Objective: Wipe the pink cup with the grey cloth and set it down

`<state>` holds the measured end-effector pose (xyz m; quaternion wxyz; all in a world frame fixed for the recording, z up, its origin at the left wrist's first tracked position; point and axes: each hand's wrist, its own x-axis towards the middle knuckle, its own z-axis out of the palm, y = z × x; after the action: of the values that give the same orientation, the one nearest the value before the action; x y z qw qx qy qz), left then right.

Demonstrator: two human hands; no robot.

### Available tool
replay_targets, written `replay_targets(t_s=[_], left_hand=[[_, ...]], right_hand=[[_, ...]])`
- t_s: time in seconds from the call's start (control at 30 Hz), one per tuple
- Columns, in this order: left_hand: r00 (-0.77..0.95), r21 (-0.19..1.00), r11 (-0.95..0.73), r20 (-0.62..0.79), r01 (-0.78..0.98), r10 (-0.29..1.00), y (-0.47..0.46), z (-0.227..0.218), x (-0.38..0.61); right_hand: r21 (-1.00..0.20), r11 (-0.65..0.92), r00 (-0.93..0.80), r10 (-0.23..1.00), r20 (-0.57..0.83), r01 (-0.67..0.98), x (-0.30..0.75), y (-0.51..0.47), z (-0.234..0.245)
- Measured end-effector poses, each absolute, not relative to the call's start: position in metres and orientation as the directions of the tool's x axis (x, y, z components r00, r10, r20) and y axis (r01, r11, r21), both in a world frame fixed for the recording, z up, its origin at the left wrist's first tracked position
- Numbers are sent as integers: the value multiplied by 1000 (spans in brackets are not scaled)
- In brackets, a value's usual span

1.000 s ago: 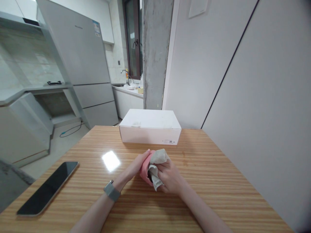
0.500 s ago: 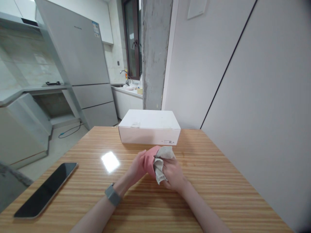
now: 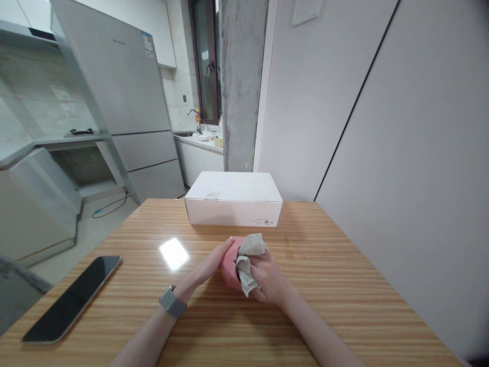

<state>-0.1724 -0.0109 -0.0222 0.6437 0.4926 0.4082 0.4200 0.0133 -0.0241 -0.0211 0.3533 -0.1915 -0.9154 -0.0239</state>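
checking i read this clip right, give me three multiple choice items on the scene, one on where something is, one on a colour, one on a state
1. Where is the phone?
A. On the table, left of the left hand
B. In the right hand
C. On the floor

2. What colour is the object between the left hand and the right hand?
A. Blue
B. Pink
C. Black

3. What state is the white box in?
A. Open
B. Tipped on its side
C. Closed, lying flat

1: A, it lies flat on the wood.
2: B, pink shows beside the fingers.
3: C, its lid sits down on it.
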Motion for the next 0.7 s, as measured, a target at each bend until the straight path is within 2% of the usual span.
replay_targets(t_s=[0.1,0.27,0.33,0.43,0.57,0.7], left_hand=[[285,980,138,-92,-146,954,-8,-29,-170],[479,903,249,-56,-351,876,-9,-31,-164],[483,875,262,-38,-406,875,-12,-28,-160],[447,850,297,-82,-435,891,-15,-23,-158],[391,863,335,-179,-377,903,-19,-12,-161],[397,955,213,-117,-206,910,-19,-5,-165]], right_hand=[[-165,898,-633,407,659,407,16,-20,-21],[-194,876,-572,441,692,441,21,-16,-22],[-162,878,-583,426,692,450,22,-17,-22],[-44,901,-646,342,683,431,18,-20,-20],[68,934,-714,220,664,351,8,-27,-21],[35,944,-722,226,654,327,3,-29,-26]])
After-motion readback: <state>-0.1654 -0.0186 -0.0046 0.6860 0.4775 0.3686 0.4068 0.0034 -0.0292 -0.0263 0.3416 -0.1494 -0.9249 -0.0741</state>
